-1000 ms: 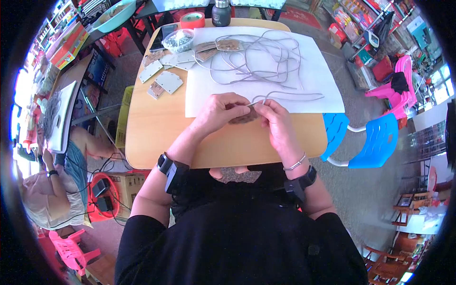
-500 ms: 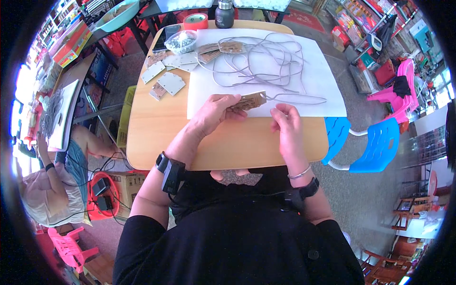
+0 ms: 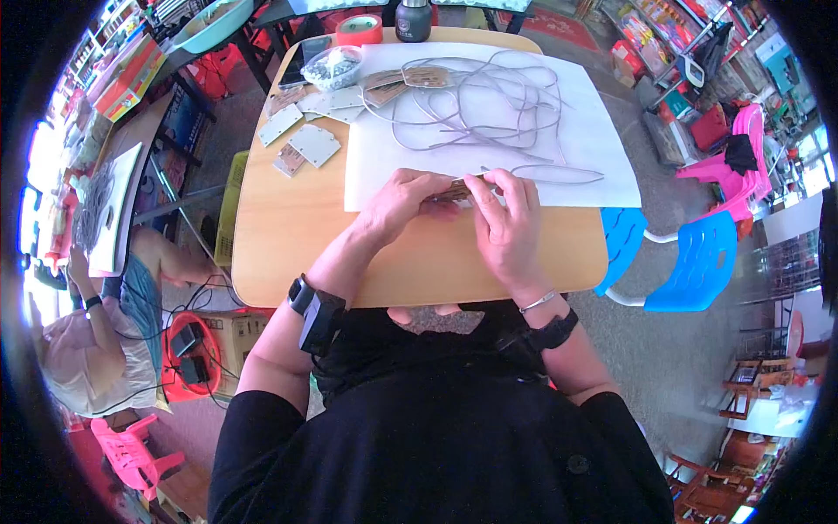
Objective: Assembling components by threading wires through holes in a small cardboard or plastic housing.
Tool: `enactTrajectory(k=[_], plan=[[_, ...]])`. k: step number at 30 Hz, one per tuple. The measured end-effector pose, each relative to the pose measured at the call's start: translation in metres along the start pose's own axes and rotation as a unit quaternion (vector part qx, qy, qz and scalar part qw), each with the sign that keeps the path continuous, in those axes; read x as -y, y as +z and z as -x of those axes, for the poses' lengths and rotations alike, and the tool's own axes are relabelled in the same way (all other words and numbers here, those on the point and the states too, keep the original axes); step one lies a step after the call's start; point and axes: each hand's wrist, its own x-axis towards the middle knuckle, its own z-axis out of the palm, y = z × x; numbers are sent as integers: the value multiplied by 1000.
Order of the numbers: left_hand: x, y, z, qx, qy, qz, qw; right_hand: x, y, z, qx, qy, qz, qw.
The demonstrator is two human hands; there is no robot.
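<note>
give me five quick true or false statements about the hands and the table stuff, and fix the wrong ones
1. The left hand holds a brown card. True.
2. The right hand rests far from that card. False: its fingers are right at the card.
3. Grey cord lies in loose loops on a white sheet. True.
4. The pale cards lie on the right side of the table. False: they lie on its left side.
5. A dark bottle stands to the right of a red tape roll. True.
</note>
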Motion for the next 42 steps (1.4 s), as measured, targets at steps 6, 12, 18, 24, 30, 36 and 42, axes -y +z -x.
enactTrajectory(k=[6, 12, 18, 24, 30, 36, 42], plan=[[0, -1, 3, 2, 34, -22, 999, 2, 6, 3, -9, 25, -59, 998], [-6, 2, 3, -4, 8, 30, 1000, 5, 4, 0, 5, 5, -83, 997], [-9, 8, 5, -20, 72, -94, 993, 3, 2, 11, 16, 19, -81, 996], [4, 9, 0, -51, 31, -26, 998, -2, -4, 10, -20, 67, -128, 989], [2, 4, 2, -70, 22, -79, 994, -95, -37, 19, -119, 361, -103, 919], [-1, 4, 2, -49, 36, -98, 993, -169, -58, 31, 22, 479, 41, 876], [3, 1, 2, -67, 37, -91, 993, -172, -41, 9, 180, 498, 145, 836]])
